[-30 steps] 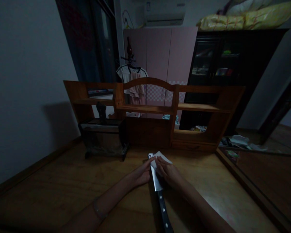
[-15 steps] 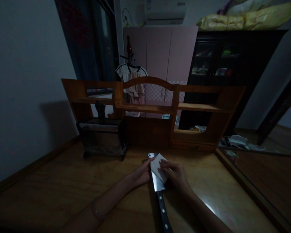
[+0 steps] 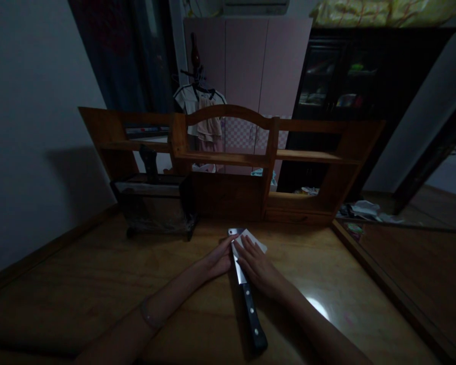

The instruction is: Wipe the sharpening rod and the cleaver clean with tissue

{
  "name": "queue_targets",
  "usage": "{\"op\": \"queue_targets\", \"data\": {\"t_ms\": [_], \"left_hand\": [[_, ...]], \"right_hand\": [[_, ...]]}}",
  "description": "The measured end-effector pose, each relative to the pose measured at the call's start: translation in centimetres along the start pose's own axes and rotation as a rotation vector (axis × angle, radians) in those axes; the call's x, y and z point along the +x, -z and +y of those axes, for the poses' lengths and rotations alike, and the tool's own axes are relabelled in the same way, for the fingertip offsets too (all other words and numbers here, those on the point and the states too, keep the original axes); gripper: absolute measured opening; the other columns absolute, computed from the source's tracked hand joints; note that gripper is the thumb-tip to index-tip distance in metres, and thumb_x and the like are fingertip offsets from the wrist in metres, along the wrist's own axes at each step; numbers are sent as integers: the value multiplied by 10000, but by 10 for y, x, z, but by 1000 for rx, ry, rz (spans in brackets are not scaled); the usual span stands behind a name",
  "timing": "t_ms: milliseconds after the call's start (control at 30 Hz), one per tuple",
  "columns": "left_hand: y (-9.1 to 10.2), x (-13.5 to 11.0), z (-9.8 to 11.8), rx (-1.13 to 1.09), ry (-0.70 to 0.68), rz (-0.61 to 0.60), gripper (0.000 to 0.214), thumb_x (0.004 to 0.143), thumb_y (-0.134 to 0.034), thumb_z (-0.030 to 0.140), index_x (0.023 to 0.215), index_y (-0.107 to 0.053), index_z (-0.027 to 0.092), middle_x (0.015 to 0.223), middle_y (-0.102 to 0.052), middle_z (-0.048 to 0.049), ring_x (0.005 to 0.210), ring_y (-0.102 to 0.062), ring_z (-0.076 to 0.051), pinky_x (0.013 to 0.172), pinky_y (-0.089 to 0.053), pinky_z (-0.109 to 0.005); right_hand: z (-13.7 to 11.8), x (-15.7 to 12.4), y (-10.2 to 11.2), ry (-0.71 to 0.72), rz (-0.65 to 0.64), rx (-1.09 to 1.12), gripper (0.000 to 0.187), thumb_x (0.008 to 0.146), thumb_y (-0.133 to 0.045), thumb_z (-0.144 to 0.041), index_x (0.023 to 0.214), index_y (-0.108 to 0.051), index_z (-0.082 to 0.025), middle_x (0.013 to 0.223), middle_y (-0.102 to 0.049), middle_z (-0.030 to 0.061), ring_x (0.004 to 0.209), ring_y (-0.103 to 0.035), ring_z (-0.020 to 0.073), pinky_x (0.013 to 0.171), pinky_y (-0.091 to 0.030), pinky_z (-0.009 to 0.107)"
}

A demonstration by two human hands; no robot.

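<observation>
A cleaver [image 3: 240, 274] with a black riveted handle lies over the wooden table, its handle pointing toward me. My left hand [image 3: 218, 259] grips the left side of the blade near its far end, thumb on top and the other fingers partly hidden. A folded white tissue [image 3: 257, 242] covers much of the upper blade. My right hand [image 3: 260, 268] rests flat on that tissue, fingers stretched out and pointing away from me, covering part of the blade.
A dark knife block [image 3: 155, 205] with a black-handled tool upright in it stands at the back left. Behind the table top [image 3: 167, 334] runs a wooden shelf unit [image 3: 220, 159]. A raised wooden edge [image 3: 380, 284] borders the right side.
My right hand has gone from pinching the tissue with bent fingers to lying flat across it. My left hand still grips the blade. The camera view has tilted slightly downward.
</observation>
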State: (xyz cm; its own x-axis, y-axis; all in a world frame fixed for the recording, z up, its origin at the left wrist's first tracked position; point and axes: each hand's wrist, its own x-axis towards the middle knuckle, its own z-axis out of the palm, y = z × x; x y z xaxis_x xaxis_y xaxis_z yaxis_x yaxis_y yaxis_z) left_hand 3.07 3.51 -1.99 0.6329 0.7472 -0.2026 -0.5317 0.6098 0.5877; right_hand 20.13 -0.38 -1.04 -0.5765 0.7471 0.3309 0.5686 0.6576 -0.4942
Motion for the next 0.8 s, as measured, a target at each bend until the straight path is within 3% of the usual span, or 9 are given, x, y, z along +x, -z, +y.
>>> {"op": "queue_targets", "data": {"t_ms": [233, 367, 567, 667, 800], "left_hand": [[3, 0, 0, 6, 11, 45, 421, 897, -499, 433, 1038, -627, 58, 961, -699, -147, 890, -670, -224, 870, -483, -323], [9, 4, 0, 32, 28, 77, 464, 881, -509, 474, 1014, -624, 45, 934, -702, -163, 875, -675, -241, 838, -501, -335], [11, 5, 0, 55, 13, 76, 450, 893, -488, 469, 958, -638, 50, 877, -711, -146, 757, -681, -217, 742, -521, -307], [16, 6, 0, 89, 13, 101, 346, 885, -528, 387, 938, -645, 66, 845, -713, -117, 681, -671, -193, 680, -517, -288], [17, 8, 0, 98, 8, 88, 269, 872, -566, 303, 972, -639, 64, 856, -710, -108, 683, -667, -182, 702, -505, -279]], "right_hand": [[-13, -4, 7, 87, -94, 51, 470, 995, -271, -357, 1457, -195, -315, 1541, -147, -18, 1424, -91, 200, 1161, -86, 469], [-21, -4, 12, 88, -131, 123, 449, 996, -257, -378, 1440, -259, -312, 1522, -229, -20, 1418, -143, 184, 1164, -102, 444], [-22, -6, 17, 67, -87, 241, 444, 986, -313, -368, 1425, -316, -308, 1504, -299, -4, 1401, -222, 191, 1154, -164, 432], [-17, -7, 12, 59, -11, 313, 446, 962, -393, -374, 1401, -376, -297, 1478, -362, 16, 1363, -319, 212, 1123, -253, 423], [-6, -1, 7, -88, 262, 432, 343, 923, -461, -428, 1169, -626, -257, 1188, -649, 51, 1090, -596, 237, 941, -455, 398]]}}
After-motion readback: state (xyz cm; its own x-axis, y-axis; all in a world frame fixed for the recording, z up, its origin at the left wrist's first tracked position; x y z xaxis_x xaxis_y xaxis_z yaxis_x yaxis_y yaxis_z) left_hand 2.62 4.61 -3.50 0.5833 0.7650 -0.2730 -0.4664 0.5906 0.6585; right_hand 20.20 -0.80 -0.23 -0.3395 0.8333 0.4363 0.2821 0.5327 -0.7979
